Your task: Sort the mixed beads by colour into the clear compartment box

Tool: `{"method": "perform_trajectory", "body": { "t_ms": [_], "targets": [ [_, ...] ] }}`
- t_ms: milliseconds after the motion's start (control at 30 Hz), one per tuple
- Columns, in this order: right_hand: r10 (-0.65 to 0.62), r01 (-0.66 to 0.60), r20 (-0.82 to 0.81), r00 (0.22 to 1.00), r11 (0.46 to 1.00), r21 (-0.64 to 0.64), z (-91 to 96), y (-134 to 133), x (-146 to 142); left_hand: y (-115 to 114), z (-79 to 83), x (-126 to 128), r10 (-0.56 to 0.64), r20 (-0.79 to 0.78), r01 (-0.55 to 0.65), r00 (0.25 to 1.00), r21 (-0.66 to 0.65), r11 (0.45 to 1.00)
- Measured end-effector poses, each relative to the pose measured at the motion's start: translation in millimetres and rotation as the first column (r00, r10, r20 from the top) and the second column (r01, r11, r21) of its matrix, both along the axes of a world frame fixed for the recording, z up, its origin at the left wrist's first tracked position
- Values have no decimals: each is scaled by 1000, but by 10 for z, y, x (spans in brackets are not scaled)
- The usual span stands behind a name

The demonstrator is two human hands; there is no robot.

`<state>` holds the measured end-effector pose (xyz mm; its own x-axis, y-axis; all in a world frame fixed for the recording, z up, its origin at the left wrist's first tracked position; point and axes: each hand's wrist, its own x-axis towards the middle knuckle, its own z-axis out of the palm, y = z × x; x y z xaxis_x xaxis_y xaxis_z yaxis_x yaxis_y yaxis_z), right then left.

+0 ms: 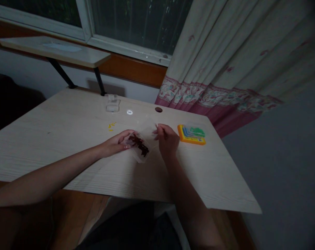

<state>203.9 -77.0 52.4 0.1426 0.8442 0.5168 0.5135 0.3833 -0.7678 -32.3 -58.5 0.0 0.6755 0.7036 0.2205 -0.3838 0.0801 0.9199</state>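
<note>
My left hand is closed around the left side of a small clear plastic box, thumb and fingers on its walls. Dark reddish-brown little pieces lie inside the box, too small to name. The box is tilted a little above the table. On its far right side a clear lid stands raised, and my right hand pinches the lid's edge between thumb and fingers. Several tiny yellow pieces are scattered on the table beyond my left hand.
Right of my right hand sits an orange tray with blue and green parts. An open clear container stands near the back of the pale wooden table. A raised shelf, a round cable hole and a curtain are behind.
</note>
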Motion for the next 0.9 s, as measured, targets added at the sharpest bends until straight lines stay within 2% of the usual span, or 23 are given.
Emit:
{"method": "perform_trajectory", "body": {
  "t_ms": [100, 200, 267, 400, 467, 533, 600, 700, 800, 900],
  "targets": [
    [35, -49, -114, 993, 992, -116, -72, 81, -7, 40, -29, -19, 21, 33, -17, 999, -119, 993],
    [129, -183, -202, 971, 945, -273, -188, 151, -39, 79, 6, -53, 33, 5, -32, 999, -204, 979],
    [172, -238, -221, 960, 919, -315, -257, 170, -70, 114, 51, -105, 62, -13, -63, 998, -217, 974],
    [244, -282, -192, 951, 937, -206, -311, 138, -109, 247, 176, -342, 120, -96, -134, 988, -159, 978],
    [294, -308, -114, 949, 941, -141, -318, 121, -97, 339, 266, -522, 239, -119, -251, 964, -100, 963],
    [321, -318, 3, 947, 938, -136, -335, 125, -68, 434, 371, -709, 343, -138, -353, 929, -58, 934],
    [317, -299, 102, 943, 941, -161, -364, 152, -29, 518, 474, -878, 468, -127, -476, 875, -38, 879],
    [262, -244, 125, 957, 959, -142, -402, 208, 23, 619, 569, -1076, 569, -182, -579, 802, 1, 815],
    [184, -179, 79, 980, 981, -73, -409, 241, 58, 700, 539, -1226, 632, -270, -638, 727, 76, 766],
    [166, -163, 70, 984, 986, -45, -404, 242, 73, 748, 415, -1322, 629, -338, -637, 700, 105, 764]
  ]
}}
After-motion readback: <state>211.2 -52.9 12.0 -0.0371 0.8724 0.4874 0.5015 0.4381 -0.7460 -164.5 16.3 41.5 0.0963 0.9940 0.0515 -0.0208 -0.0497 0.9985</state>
